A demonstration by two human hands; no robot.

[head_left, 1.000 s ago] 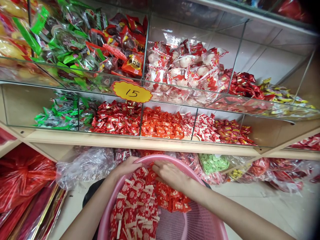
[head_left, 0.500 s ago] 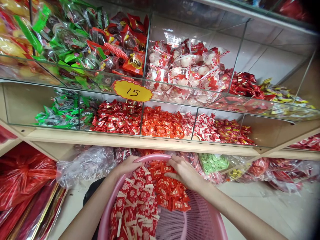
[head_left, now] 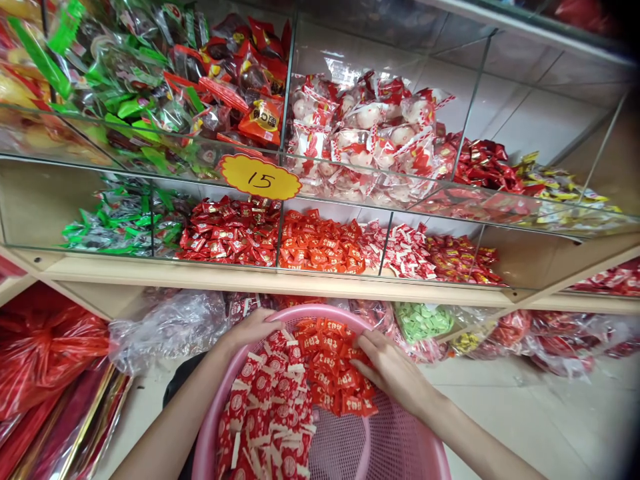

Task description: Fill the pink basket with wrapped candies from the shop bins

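Observation:
A pink plastic basket (head_left: pixel 210 427) with mesh walls stands in front of me, tilted toward me. In its left part lies a heap of red-and-white wrapped candies (head_left: pixel 273 407); orange-red wrapped candies (head_left: pixel 335 367) cover the far right part. My left hand (head_left: pixel 256 325) grips the far left rim, its fingers bent over the edge. Across the right rim reaches my right hand (head_left: pixel 387 367), thumb and fingers apart beside the orange-red candies, with no candy visible in it. Bare mesh shows at the basket's lower right.
Glass-fronted shelves (head_left: pixel 330 280) of sorted candies span the view, with a yellow price tag (head_left: pixel 261 177) marked 15. Beneath the lowest shelf lie clear plastic bags (head_left: pixel 170 327) and green candies (head_left: pixel 423 321). A red bag (head_left: pixel 47 347) stands left; tiled floor (head_left: pixel 500 407) shows right.
My right hand has shifted right and slightly down along the rim, uncovering more orange-red candies. My left hand keeps its hold. The whole view has shifted slightly.

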